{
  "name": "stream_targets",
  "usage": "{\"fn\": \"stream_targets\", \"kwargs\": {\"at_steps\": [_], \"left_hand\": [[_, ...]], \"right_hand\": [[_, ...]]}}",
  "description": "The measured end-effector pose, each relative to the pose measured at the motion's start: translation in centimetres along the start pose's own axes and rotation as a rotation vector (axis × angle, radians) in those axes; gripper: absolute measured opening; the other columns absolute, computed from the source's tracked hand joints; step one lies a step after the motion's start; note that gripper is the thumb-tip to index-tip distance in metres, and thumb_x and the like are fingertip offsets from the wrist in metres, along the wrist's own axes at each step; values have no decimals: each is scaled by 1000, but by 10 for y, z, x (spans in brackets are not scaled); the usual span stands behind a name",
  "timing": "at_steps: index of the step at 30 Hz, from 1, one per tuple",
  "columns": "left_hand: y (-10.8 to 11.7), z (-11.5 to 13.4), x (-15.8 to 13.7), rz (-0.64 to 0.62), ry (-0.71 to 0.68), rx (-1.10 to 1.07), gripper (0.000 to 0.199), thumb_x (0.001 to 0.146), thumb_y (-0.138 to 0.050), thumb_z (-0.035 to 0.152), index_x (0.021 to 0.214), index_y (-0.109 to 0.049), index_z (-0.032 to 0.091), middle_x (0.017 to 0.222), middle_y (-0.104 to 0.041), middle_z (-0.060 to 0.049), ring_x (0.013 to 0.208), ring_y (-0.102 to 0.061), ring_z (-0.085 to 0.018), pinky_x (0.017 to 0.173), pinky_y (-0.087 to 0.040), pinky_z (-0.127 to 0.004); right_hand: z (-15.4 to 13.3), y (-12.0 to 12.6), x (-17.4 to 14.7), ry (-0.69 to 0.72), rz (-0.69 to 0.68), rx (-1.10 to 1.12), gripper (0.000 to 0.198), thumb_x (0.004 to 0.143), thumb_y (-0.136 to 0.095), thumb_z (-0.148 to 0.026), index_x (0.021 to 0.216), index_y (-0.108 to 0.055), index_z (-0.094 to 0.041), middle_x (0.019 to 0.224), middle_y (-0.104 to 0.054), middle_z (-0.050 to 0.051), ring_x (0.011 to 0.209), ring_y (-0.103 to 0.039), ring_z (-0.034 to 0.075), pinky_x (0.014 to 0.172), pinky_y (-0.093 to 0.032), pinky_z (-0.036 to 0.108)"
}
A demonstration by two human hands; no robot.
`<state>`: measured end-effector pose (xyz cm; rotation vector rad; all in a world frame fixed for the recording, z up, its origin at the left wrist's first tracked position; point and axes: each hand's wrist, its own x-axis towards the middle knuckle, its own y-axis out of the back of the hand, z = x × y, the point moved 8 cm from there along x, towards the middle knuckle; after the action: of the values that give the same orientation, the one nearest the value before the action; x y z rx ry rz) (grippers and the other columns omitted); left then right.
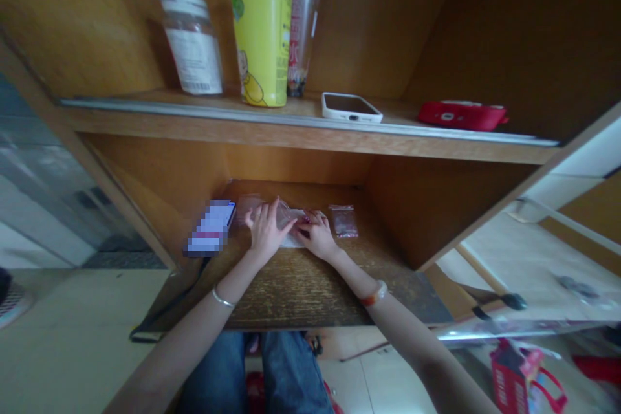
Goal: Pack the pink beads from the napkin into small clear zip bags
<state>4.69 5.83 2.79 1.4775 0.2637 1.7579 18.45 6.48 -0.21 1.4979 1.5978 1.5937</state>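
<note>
My left hand (266, 230) rests on the wooden desk with its fingers apart and its thumb pointing right. A piece of clear plastic, like a small bag (284, 212), shows between its thumb and forefinger. Close beside it, my right hand (319, 238) has bent fingers drawn together over a white sheet (294, 239). Something small and dark red (306, 219) shows at the right fingertips, too small to make out. To the right lies a small clear zip bag (345, 222) with reddish contents. Another clear bag (246, 206) lies partly behind my left hand.
A phone (211, 229) with a lit, blurred screen lies at left, a dark cable below it. On the shelf above stand a white-lidded jar (191, 45), a yellow bottle (262, 32), a clear cup (305, 13), a white-cased phone (352, 107) and a red case (463, 116).
</note>
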Motion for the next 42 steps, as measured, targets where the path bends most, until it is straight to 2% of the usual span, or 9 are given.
{"fn": "stream_targets", "kwargs": {"at_steps": [4, 11, 16, 21, 24, 28, 31, 35, 42], "left_hand": [[2, 1, 0, -1, -12, 13, 54, 80, -54, 54, 122, -54, 20, 113, -62, -13, 110, -51, -30, 102, -19, -50], [1, 1, 1, -14, -20, -8, 42, 83, -54, 48, 115, -58, 22, 118, -61, -11, 113, -50, -29, 103, -19, -51], [-3, 4, 1, -59, -45, -35, 46, 82, -55, 47, 121, -55, 22, 120, -60, -11, 114, -50, -29, 103, -20, -50], [-10, 7, 0, -132, -65, -31, 55, 79, -59, 41, 129, -48, 20, 119, -60, -13, 114, -50, -30, 103, -20, -51], [-11, 7, 0, -154, -72, -20, 57, 77, -61, 37, 130, -47, 20, 120, -59, -14, 115, -49, -31, 103, -21, -52], [-15, 11, -2, -200, -133, -18, 54, 76, -62, 34, 127, -49, 21, 121, -59, -13, 115, -49, -30, 103, -21, -51], [-18, 16, -5, -232, -191, -43, 52, 76, -62, 35, 125, -51, 21, 121, -59, -12, 113, -50, -29, 103, -22, -50], [-17, 17, -5, -215, -194, -47, 51, 77, -62, 36, 124, -51, 20, 118, -60, -12, 111, -51, -28, 103, -25, -48], [-13, 6, -2, -147, -79, -9, 51, 82, -56, 45, 126, -51, 19, 116, -61, -14, 111, -51, -30, 102, -22, -50]], "right_hand": [[5, 4, 1, -56, 34, -21, 28, 88, -50, -39, 108, -67, -29, 137, -46, 10, 128, -37, 26, 98, -32, 48], [2, 0, 1, -29, -22, -8, 20, 85, -57, -33, 99, -72, -29, 133, -52, 9, 126, -40, 25, 100, -31, 47], [2, 1, 2, -52, 3, -21, 21, 86, -57, -34, 101, -71, -29, 130, -54, 9, 125, -41, 25, 98, -32, 47], [3, -2, 3, -32, 12, 5, 14, 83, -61, -29, 90, -73, -29, 126, -58, 6, 122, -43, 25, 98, -32, 45], [6, 4, 4, -74, 98, 69, 13, 82, -61, -27, 87, -73, -28, 117, -63, 5, 115, -48, 24, 95, -35, 43], [17, 23, -1, -184, 332, 155, 19, 86, -55, -31, 92, -72, -25, 111, -63, 6, 104, -52, 23, 91, -38, 41], [17, 30, -4, -149, 419, 225, 22, 87, -53, -33, 92, -72, -23, 108, -63, 7, 102, -54, 22, 90, -39, 39], [12, 26, -1, -84, 366, 234, 28, 90, -46, -33, 101, -70, -23, 112, -63, 7, 106, -54, 22, 93, -38, 40], [24, 6, 1, -269, 158, -9, 38, 89, -46, -36, 122, -57, -20, 143, -38, 15, 128, -34, 33, 97, -33, 54]]}}
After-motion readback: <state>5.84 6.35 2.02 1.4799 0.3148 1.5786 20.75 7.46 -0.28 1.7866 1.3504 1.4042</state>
